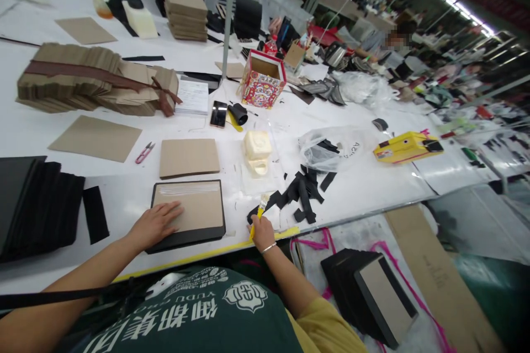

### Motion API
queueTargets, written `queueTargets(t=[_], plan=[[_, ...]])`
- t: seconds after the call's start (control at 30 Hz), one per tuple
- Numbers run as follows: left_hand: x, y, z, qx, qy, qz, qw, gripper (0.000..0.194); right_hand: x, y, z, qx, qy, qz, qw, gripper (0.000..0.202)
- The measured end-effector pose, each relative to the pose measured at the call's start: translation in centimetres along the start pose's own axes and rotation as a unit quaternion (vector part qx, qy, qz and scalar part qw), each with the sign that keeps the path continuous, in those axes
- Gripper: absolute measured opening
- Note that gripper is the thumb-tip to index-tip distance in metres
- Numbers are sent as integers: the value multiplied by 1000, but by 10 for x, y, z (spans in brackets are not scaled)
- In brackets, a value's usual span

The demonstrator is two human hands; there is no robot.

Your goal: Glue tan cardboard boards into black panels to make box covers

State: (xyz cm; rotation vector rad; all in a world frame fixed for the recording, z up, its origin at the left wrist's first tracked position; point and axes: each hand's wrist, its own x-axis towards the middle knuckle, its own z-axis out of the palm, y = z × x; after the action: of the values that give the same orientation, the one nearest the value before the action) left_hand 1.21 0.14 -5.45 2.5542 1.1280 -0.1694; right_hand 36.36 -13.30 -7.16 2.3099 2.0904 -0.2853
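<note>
My left hand (160,224) lies flat, fingers stretched out, on a tan cardboard panel (199,207) set on a black sheet (190,238). A whitish streaky band, perhaps glue, runs along the panel's far edge. In my right hand (262,233) is a yellow-handled brush (260,209), bristles pointing away from me. Black strips (304,193) lie loose just beyond that hand. A cream-coloured plastic container (257,151) stands behind the brush on a clear sheet. Beyond the panel sits another stack of tan boards (189,157).
Black sheets (41,204) are piled at the left, near pink thread snips (144,153). Bundled tan boards (91,80), a phone (218,114) and a red patterned box (263,80) stand farther back. A yellow container (408,147) is at right. A metal pole (228,16) rises from the table.
</note>
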Motion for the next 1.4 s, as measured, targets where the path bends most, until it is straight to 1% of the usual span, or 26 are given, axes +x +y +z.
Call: queueTargets(t=[0.07, 0.1, 0.17, 0.23, 0.27, 0.3, 0.37, 0.4, 0.43, 0.47, 0.5, 0.57, 0.6, 0.63, 0.67, 0.7, 0.77, 0.87, 0.93, 1.0, 1.07, 1.13, 1.2, 1.27, 1.3, 1.4], plan=[[1, 0, -2, 0, -6, -2, 1000, 51, -2, -1, 15, -2, 6, 10, 1000, 23], [1, 0, -3, -2, -10, -2, 1000, 51, -1, 0, 17, 10, 5, 17, 1000, 23], [4, 0, -7, -11, -21, -3, 1000, 50, 3, 3, 10, 74, 8, 32, 997, 24], [8, 4, -15, -35, -32, -9, 999, 51, 10, 0, -10, 193, 19, 50, 980, 21], [11, 9, -20, -59, -30, -9, 998, 52, 14, -5, -24, 269, 23, 57, 961, 20], [14, 17, -27, -92, -22, -6, 995, 55, 18, -13, -39, 349, 23, 60, 935, 20], [22, 40, -43, -191, 8, 10, 982, 65, 26, -34, -71, 496, 4, 47, 867, 20], [26, 54, -51, -255, 19, 21, 967, 70, 29, -46, -86, 548, -11, 33, 835, 20], [31, 68, -59, -327, 20, 26, 945, 74, 32, -58, -100, 585, -24, 19, 810, 20], [35, 82, -65, -404, 1, 35, 914, 75, 35, -69, -111, 609, -36, 3, 792, 20], [39, 94, -69, -482, -31, 37, 875, 70, 37, -78, -121, 621, -43, -14, 782, 20], [43, 111, -73, -608, -103, 13, 787, 55, 41, -91, -131, 620, -44, -38, 783, 18], [43, 116, -73, -652, -127, -11, 747, 48, 44, -95, -132, 607, -39, -45, 792, 18], [43, 117, -72, -684, -140, -37, 715, 44, 46, -98, -131, 588, -32, -51, 807, 18], [41, 117, -71, -707, -143, -60, 690, 40, 49, -100, -129, 562, -26, -56, 825, 21], [39, 115, -70, -722, -142, -78, 673, 37, 53, -101, -125, 531, -21, -60, 845, 25], [35, 106, -68, -733, -146, -101, 657, 31, 61, -104, -117, 462, -15, -73, 884, 31], [28, 86, -67, -715, -160, -136, 666, 28, 73, -107, -106, 390, 3, -90, 916, 26], [23, 68, -65, -694, -173, -158, 680, 29, 82, -106, -100, 370, 34, -85, 924, 20], [18, 47, -61, -683, -163, -194, 685, 31, 91, -103, -93, 357, 73, -62, 929, 18], [13, 25, -55, -681, -118, -251, 677, 36, 100, -99, -84, 345, 97, -38, 933, 19], [12, 5, -49, -677, -46, -308, 666, 40, 109, -97, -73, 331, 103, -33, 938, 21], [14, -9, -43, -661, 22, -343, 667, 40, 118, -99, -60, 315, 103, -40, 942, 23], [20, -18, -39, -623, 77, -365, 688, 37, 126, -104, -47, 297, 105, -49, 948, 23], [24, -21, -38, -587, 99, -377, 710, 34, 130, -107, -41, 286, 107, -53, 951, 23], [36, -31, -33, -429, 149, -409, 792, 34, 143, -113, -26, 251, 114, -67, 959, 21]])
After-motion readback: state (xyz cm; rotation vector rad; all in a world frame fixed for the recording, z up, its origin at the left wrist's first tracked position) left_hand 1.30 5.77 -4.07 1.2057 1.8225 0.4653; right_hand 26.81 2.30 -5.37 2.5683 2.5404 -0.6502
